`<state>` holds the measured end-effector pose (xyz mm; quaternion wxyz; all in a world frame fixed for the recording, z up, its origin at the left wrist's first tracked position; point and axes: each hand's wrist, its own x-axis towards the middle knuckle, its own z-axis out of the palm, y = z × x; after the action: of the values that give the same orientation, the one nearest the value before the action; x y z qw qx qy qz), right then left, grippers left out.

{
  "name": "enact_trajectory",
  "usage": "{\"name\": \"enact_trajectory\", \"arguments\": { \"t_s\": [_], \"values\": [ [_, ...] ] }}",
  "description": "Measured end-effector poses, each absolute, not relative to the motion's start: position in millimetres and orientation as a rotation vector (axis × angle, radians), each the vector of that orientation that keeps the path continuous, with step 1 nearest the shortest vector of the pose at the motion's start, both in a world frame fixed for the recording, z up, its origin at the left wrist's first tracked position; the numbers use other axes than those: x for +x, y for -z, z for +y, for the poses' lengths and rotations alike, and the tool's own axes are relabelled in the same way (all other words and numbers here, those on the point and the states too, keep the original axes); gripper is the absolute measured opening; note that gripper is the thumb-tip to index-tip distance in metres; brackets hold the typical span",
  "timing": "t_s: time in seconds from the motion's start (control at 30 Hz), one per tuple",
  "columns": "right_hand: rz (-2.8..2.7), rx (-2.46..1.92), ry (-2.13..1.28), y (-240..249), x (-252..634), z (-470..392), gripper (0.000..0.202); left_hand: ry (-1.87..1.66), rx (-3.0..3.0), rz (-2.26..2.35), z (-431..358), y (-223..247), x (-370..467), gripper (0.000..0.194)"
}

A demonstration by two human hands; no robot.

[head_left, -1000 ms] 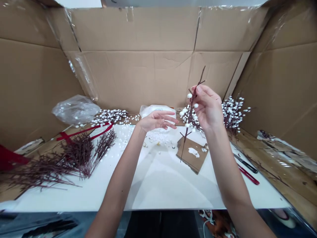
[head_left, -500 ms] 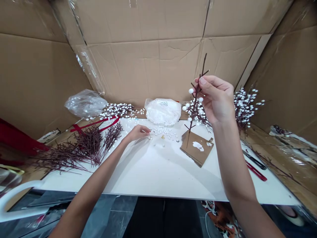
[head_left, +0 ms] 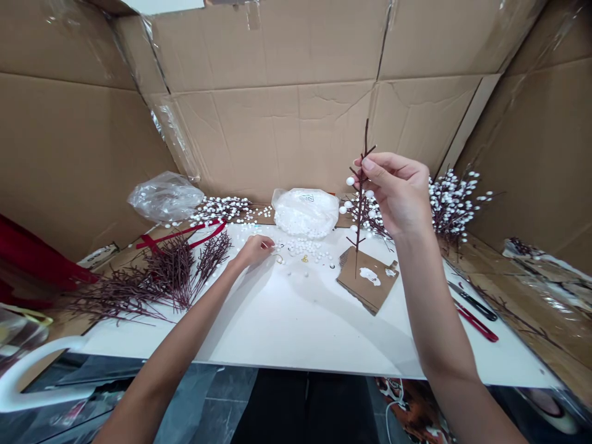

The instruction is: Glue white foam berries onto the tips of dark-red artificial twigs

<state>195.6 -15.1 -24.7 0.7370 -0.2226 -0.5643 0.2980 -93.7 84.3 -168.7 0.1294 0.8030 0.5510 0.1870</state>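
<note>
My right hand (head_left: 398,188) pinches a dark brown twig (head_left: 359,206) upright, with a few white balls on its side branches. The twig's lower end is over a cardboard piece (head_left: 377,296) bearing white smears. At the left of the loose white balls (head_left: 305,248), my left hand (head_left: 258,249) is low over the white table, its fingers drawn together; anything between them is too small to make out. Small gold rings (head_left: 279,259) lie near its fingertips. Behind the balls sits a clear bag of white balls (head_left: 306,213).
Bare brown twigs (head_left: 171,271) are piled at the left beside a red ribbon (head_left: 215,233). White-berried branches (head_left: 456,203) stand at the back right. A black-handled tool (head_left: 474,302) and a red-handled tool (head_left: 478,322) lie at the right. Cardboard walls (head_left: 287,135) surround the table.
My right hand and the twig have moved slightly left and down, and the twig is more upright. My left hand has shifted slightly left, its fingers more drawn in. The view has tilted a little.
</note>
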Motion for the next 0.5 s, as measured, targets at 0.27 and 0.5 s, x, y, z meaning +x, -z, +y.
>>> {"name": "enact_trajectory", "arguments": {
  "t_s": [0.27, 0.5],
  "values": [
    [-1.248, -0.539, -0.683, 23, 193, -19, 0.011, -0.404, 2.357, 1.75, 92, 185, -84, 0.02],
    [-1.243, -0.525, -0.703, 23, 193, -19, 0.014, -0.39, 2.262, 1.806, 92, 188, -80, 0.033]
  ]
}}
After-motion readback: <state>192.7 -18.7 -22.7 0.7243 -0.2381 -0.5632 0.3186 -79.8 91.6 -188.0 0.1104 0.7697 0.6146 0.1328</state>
